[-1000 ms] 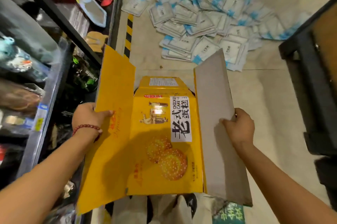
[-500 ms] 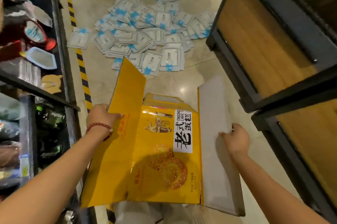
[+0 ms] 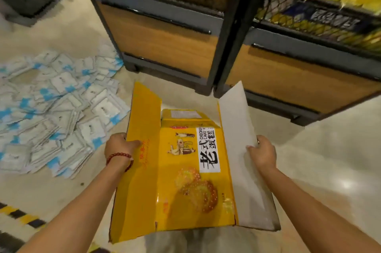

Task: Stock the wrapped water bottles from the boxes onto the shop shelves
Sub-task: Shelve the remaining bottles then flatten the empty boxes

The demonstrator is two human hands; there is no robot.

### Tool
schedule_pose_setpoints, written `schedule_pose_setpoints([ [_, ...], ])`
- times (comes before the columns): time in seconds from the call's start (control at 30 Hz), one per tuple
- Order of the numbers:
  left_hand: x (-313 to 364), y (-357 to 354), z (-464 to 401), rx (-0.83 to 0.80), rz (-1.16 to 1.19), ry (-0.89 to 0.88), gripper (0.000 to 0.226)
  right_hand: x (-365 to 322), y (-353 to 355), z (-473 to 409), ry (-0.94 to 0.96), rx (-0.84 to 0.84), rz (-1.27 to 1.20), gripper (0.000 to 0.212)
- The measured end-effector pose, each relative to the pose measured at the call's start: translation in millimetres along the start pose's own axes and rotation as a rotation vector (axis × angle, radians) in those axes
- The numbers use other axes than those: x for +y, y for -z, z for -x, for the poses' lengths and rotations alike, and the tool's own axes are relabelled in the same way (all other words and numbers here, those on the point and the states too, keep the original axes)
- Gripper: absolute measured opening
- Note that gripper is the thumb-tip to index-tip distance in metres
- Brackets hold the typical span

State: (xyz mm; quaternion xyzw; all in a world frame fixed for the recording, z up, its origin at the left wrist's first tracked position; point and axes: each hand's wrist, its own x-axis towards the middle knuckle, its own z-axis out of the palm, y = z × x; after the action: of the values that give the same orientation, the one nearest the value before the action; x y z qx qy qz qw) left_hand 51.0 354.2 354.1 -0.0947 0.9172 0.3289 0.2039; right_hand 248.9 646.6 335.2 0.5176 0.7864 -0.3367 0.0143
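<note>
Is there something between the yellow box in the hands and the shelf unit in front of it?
Nothing visible blocks it. The left hand and right hand grip the flaps of the yellow box; only bare floor lies before the shelf unit. The white packets lie off to the left.

The yellow box (image 3: 185, 170) looks like glossy printed cardboard, its right flap (image 3: 243, 149) plain matt grey inside. Floor (image 3: 329, 170) is polished and shiny; shelf unit (image 3: 160, 42) has wood-look panels in dark metal frames.

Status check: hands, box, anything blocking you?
Left hand grips yellow flap, right hand grips white flap. Yellow box carried flaps up. White packets piled on floor left; shelf unit ahead.
</note>
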Motion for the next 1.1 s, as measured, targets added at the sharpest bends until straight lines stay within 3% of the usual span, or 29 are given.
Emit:
schedule_pose_setpoints([
  [0.17, 57.9, -34.5, 6.0, -0.203, -0.113, -0.186, 0.033, 55.7, 32.3, 40.5, -0.231, 0.146, -0.096, 0.022],
  [0.37, 131.2, -115.7, 42.1, -0.408, -0.328, -0.421, 0.015, 138.8, 55.9, 89.4, -0.489, 0.348, -0.279, 0.019],
  [0.7, 229.9, -277.7, 227.7, -0.672, -0.621, -0.900, 0.035, 276.1, 104.6, 184.8, -0.901, 0.725, -0.506, 0.011],
  [0.87, 248.9, -341.9, 318.1, -0.798, -0.615, -1.064, 0.028, 325.2, 135.8, 220.2, -1.022, 0.943, -0.510, 0.016],
  [1.1, 230.8, -446.7, 352.2, -0.917, -0.732, -1.216, 0.026, 383.4, 93.9, 218.9, -1.266, 0.933, -0.598, 0.021],
])
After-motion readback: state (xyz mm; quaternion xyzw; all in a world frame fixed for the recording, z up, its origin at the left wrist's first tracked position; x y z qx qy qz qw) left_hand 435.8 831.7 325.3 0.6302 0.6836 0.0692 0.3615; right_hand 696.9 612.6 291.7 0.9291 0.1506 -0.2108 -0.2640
